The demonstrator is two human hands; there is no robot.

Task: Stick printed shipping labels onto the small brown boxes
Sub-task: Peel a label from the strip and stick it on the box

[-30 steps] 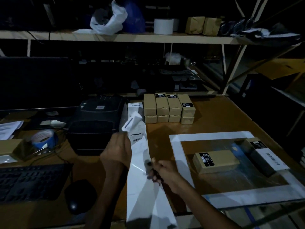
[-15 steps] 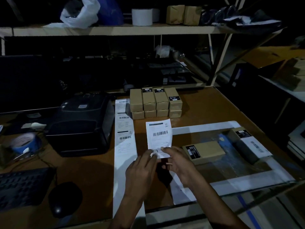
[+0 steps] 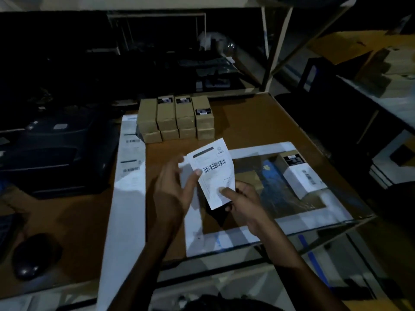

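Note:
I hold a white shipping label (image 3: 213,173) with a barcode up over the table, tilted to the right. My left hand (image 3: 175,191) pinches its left edge, thumb on the front, and a grey sheet shows behind that edge. My right hand (image 3: 243,199) pinches its lower right corner. A stack of small brown boxes (image 3: 175,117), several with dark stickers on top, stands at the back of the table. One box with a white label (image 3: 301,176) lies on the white-framed mat (image 3: 258,149) to the right.
A long white strip of printed labels (image 3: 130,176) runs from the black printer (image 3: 56,153) down to the table's front edge. A dark mouse (image 3: 33,254) lies at the near left. Dim shelving stands behind and to the right.
The label has been lifted off the table and tilted, held higher between both hands. The view has dropped and moved closer.

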